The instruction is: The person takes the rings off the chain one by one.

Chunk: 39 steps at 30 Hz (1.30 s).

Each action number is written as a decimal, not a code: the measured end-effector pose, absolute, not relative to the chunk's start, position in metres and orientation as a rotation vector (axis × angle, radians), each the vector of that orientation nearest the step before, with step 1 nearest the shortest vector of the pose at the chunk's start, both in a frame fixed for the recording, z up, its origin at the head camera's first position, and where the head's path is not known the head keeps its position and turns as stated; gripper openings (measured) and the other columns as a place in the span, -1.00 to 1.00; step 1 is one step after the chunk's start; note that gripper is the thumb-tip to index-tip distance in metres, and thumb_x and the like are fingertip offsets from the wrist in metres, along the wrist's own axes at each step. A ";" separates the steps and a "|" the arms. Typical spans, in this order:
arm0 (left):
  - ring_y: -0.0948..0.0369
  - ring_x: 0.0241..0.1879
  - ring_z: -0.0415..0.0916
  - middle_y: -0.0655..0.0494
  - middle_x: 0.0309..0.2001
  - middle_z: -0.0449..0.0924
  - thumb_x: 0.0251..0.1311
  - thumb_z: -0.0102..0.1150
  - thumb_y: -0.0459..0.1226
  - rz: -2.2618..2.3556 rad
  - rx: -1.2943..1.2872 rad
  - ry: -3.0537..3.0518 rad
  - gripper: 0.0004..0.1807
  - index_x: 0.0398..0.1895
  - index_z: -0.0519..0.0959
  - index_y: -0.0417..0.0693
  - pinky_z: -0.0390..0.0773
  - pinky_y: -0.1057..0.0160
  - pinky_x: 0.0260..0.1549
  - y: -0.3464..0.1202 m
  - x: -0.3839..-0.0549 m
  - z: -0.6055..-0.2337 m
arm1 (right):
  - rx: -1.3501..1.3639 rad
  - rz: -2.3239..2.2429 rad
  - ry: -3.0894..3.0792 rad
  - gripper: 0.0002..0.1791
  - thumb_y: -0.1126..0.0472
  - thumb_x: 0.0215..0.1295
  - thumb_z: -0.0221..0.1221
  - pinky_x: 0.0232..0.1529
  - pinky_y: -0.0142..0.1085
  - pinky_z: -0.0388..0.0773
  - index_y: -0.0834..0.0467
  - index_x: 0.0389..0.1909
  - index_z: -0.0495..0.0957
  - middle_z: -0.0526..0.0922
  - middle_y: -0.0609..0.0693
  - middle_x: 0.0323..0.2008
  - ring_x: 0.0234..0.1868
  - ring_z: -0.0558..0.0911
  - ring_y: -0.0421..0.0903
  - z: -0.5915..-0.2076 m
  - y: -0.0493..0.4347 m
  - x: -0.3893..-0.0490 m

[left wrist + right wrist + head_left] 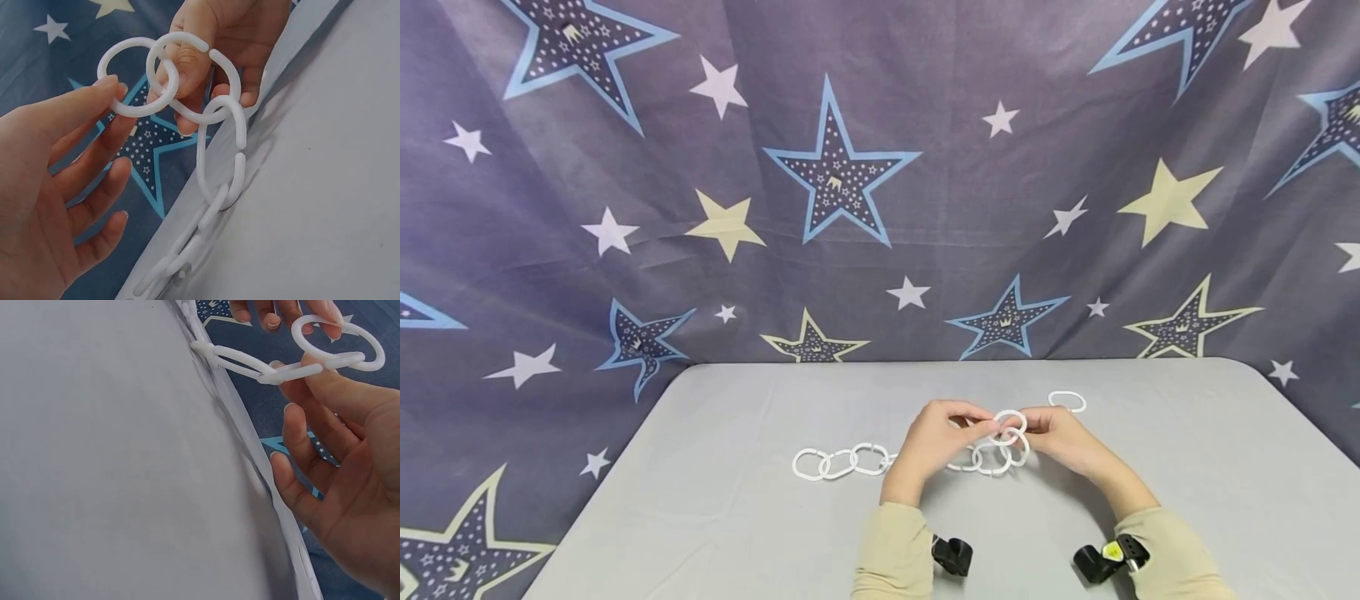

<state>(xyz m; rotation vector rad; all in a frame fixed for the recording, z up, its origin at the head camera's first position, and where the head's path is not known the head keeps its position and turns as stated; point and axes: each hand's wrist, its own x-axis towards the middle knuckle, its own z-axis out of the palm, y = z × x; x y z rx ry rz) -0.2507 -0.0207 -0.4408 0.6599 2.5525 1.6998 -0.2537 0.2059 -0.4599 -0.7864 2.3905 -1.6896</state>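
Left wrist | end ring (129, 43) pinched between left fingers (81, 106) | right fingers (197, 37) grip adjoining link (231, 75)

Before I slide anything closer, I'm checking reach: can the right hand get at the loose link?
Probably yes: the loose link lies just beyond the right hand, with nothing visible in between. That hand pinches the chain, though, so it would likely have to let go first.
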 end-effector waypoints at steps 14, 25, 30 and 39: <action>0.35 -0.38 0.55 0.31 -0.40 0.70 0.11 0.45 -0.13 1.776 0.668 2.410 -0.80 -0.26 0.79 -0.01 0.53 0.35 -0.30 -0.025 -0.251 -0.445 | -0.781 -1.665 2.455 -0.78 0.35 0.28 0.25 -0.07 -0.40 0.50 0.40 -0.13 0.64 0.74 0.12 -0.25 -0.22 0.66 -0.25 -0.462 0.202 -0.256; 0.35 -0.35 0.57 0.27 -0.40 0.72 0.12 0.45 -0.17 1.784 0.670 2.358 -0.82 -0.26 0.79 -0.05 0.54 0.34 -0.25 -0.027 -0.252 -0.448 | -0.719 -1.661 2.484 -0.79 0.30 0.30 0.26 -0.02 -0.41 0.48 0.35 -0.13 0.65 0.74 0.00 -0.23 -0.17 0.65 -0.25 -0.464 0.199 -0.256; 0.35 -0.36 0.56 0.25 -0.40 0.72 0.11 0.45 -0.19 1.786 0.672 2.340 -0.82 -0.26 0.79 -0.07 0.53 0.34 -0.26 -0.027 -0.252 -0.449 | -0.708 -1.689 2.470 -0.78 0.31 0.28 0.27 -0.04 -0.41 0.48 0.37 -0.12 0.65 0.74 -0.03 -0.24 -0.17 0.65 -0.25 -0.464 0.197 -0.255; 0.33 -0.36 0.55 0.26 -0.39 0.73 0.09 0.46 -0.20 1.762 0.711 2.322 -0.82 -0.27 0.78 -0.07 0.53 0.33 -0.27 -0.029 -0.251 -0.443 | -0.734 -1.693 2.458 -0.77 0.35 0.27 0.25 -0.04 -0.41 0.48 0.38 -0.10 0.64 0.73 0.02 -0.21 -0.15 0.65 -0.22 -0.463 0.196 -0.255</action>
